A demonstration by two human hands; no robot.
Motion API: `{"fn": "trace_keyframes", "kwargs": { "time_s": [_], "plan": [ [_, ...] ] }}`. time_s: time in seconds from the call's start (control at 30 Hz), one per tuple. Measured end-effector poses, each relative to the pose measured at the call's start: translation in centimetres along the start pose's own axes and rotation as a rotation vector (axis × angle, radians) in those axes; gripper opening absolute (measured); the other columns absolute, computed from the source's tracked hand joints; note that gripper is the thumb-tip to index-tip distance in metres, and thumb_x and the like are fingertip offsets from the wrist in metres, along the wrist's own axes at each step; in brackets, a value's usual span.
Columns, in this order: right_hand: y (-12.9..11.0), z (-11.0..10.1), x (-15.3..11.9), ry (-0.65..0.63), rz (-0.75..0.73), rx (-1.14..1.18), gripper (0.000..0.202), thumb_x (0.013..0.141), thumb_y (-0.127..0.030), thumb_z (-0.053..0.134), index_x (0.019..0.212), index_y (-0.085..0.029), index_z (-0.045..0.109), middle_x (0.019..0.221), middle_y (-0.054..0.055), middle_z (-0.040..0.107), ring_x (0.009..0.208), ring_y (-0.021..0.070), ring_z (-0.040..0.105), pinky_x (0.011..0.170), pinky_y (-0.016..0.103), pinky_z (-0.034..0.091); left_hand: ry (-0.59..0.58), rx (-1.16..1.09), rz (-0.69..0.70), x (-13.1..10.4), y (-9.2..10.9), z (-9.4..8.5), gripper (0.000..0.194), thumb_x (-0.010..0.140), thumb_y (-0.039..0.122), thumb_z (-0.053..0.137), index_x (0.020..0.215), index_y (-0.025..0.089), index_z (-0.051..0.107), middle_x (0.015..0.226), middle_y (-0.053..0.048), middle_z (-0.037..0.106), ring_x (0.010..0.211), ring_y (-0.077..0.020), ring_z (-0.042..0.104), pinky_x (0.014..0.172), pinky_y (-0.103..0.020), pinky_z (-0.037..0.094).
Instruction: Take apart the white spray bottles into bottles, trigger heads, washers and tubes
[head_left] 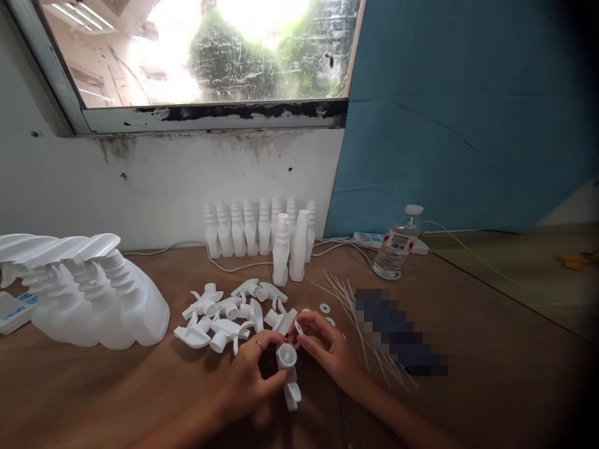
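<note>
My left hand (256, 375) grips a white spray head (287, 357) between thumb and fingers, its round collar opening turned up and its trigger end pointing toward me. Just right of it, my right hand (327, 349) pinches a small white ring (298, 327) between thumb and forefinger, close above the collar but apart from it. Loose white spray heads (227, 312) lie in a pile beyond my left hand. A few flat white rings (324, 308) rest on the table past my right hand.
White bottles (238, 231) stand along the wall; finished-looking spray bottles (103, 299) are at left. Thin white tubes (355, 312) lie right of my hands, beside a pixelated dark object (397, 330). A clear water bottle (397, 246) and cables stand behind on the brown table (491, 362).
</note>
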State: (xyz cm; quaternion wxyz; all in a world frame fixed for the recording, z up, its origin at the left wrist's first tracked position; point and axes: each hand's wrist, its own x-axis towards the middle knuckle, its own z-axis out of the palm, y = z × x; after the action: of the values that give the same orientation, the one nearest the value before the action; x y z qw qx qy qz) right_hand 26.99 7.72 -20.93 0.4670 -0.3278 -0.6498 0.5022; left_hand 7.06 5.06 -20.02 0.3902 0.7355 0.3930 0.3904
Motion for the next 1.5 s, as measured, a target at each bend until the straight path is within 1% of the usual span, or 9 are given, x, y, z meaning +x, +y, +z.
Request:
{"fn": "trace_keyframes", "kwargs": {
  "time_s": [0.13,0.23,0.6,0.7,0.8,0.9,1.0,1.17,1.5],
  "plan": [
    [-0.7,0.3,-0.6,-0.093,-0.152,-0.239,0.017,0.089,-0.027,0.059,0.105,-0.021,0.057,0.1,0.005,0.06,0.094,0.0176,0.059,0.084,0.031,0.047,0.019,0.008,-0.051,0.3,-0.4,0.0,0.024,0.082,0.026,0.066,0.104,0.019,0.058,0.101,-0.003,0.065,0.094,-0.0186,0.061,0.086,-0.028,0.048],
    [-0.9,0.5,-0.5,-0.128,-0.237,-0.344,0.019,0.086,-0.022,0.06,0.105,-0.021,0.057,0.101,0.005,0.06,0.092,0.017,0.057,0.083,0.031,0.045,0.027,0.0,-0.055,0.3,-0.7,0.1,0.026,0.084,0.032,0.067,0.104,0.019,0.057,0.1,-0.004,0.064,0.092,-0.0187,0.061,0.084,-0.029,0.048],
    [-1.1,0.6,-0.6,-0.133,-0.174,-0.367,0.021,0.086,-0.024,0.062,0.106,-0.021,0.055,0.094,0.003,0.059,0.086,0.0155,0.058,0.077,0.028,0.046,-0.006,-0.057,-0.034,0.1,-1.2,0.3,0.026,0.083,0.029,0.067,0.104,0.018,0.055,0.102,-0.006,0.062,0.095,-0.0205,0.061,0.086,-0.031,0.049],
    [-1.1,0.6,-0.5,-0.119,-0.248,-0.332,0.014,0.086,-0.022,0.061,0.098,-0.02,0.053,0.094,0.004,0.058,0.086,0.0154,0.058,0.076,0.028,0.047,0.005,-0.1,-0.039,0.0,-1.4,0.5,0.029,0.083,0.029,0.067,0.105,0.018,0.052,0.1,-0.006,0.062,0.091,-0.0198,0.062,0.084,-0.031,0.051],
    [-0.8,0.5,-0.5,-0.143,-0.345,-0.372,0.008,0.087,-0.019,0.061,0.092,-0.02,0.055,0.099,0.005,0.058,0.091,0.0157,0.057,0.08,0.029,0.047,0.001,-0.063,0.041,-0.1,-1.5,0.4,0.022,0.085,0.025,0.064,0.104,0.019,0.053,0.102,-0.006,0.062,0.093,-0.0189,0.062,0.084,-0.031,0.05],
    [-0.5,0.4,-0.5,-0.17,-0.369,-0.405,0.01,0.088,-0.017,0.06,0.097,-0.02,0.058,0.102,0.006,0.058,0.092,0.0152,0.058,0.082,0.028,0.047,-0.022,0.01,0.115,-0.1,-1.3,0.2,0.011,0.086,0.019,0.061,0.096,0.019,0.056,0.105,-0.006,0.062,0.097,-0.0181,0.061,0.087,-0.029,0.048],
    [-0.3,0.4,-0.5,-0.164,-0.408,-0.468,0.013,0.088,-0.017,0.06,0.1,-0.02,0.06,0.102,0.006,0.059,0.092,0.0152,0.058,0.082,0.029,0.048,-0.029,0.05,0.122,-0.1,-1.1,-0.1,0.008,0.086,0.019,0.062,0.093,0.019,0.058,0.107,-0.006,0.063,0.098,-0.0175,0.062,0.088,-0.028,0.048],
    [-0.7,0.2,-0.5,-0.165,-0.522,-0.662,0.017,0.088,-0.017,0.06,0.105,-0.02,0.062,0.103,0.008,0.062,0.092,0.0168,0.058,0.082,0.031,0.047,-0.037,0.112,0.175,-0.1,-1.6,-0.2,0.016,0.087,0.018,0.061,0.103,0.019,0.061,0.112,-0.008,0.064,0.105,-0.0192,0.061,0.093,-0.031,0.047],
    [-1.0,0.1,-0.5,-0.234,-0.488,-0.689,0.018,0.093,-0.018,0.053,0.108,-0.021,0.062,0.105,0.008,0.063,0.094,0.0165,0.058,0.083,0.03,0.047,-0.022,0.163,0.203,0.0,-1.4,-0.5,0.008,0.088,0.022,0.061,0.094,0.02,0.065,0.106,-0.008,0.066,0.096,-0.0188,0.064,0.086,-0.03,0.051]
  ]
}}
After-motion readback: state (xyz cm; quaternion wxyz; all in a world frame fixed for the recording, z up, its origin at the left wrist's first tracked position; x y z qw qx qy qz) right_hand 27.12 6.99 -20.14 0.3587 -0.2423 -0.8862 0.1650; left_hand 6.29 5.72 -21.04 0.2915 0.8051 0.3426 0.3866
